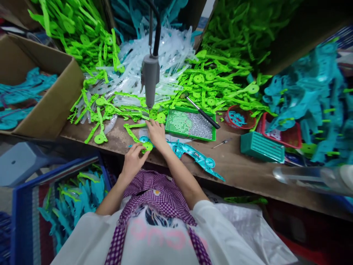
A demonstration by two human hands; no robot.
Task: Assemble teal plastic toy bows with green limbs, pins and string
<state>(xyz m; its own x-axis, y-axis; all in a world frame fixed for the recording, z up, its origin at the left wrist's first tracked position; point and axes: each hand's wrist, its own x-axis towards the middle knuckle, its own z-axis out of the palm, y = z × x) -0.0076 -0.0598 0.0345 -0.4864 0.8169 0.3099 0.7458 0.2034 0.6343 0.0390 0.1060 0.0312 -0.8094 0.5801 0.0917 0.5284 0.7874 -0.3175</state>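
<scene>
My left hand (134, 160) is closed on a lime-green plastic part (147, 146) with a round disc end, holding it at the front edge of the bench. A thin bent green arm runs from this part away from me. My right hand (156, 133) reaches just beyond, fingers bent and close together below the bit of a hanging grey electric screwdriver (150, 79). What its fingertips hold, if anything, is hidden. Beneath my right wrist lies a long turquoise plastic shell (197, 156), partly covered by the forearm.
A green tray (176, 135) of small metal screws stands right of my hands, with a black-handled hammer (202, 113) across it. Piles of green parts (215, 81) and clear pieces (165, 55) lie behind. A cardboard box (52, 92) stands left; a red basket (239, 117) sits right.
</scene>
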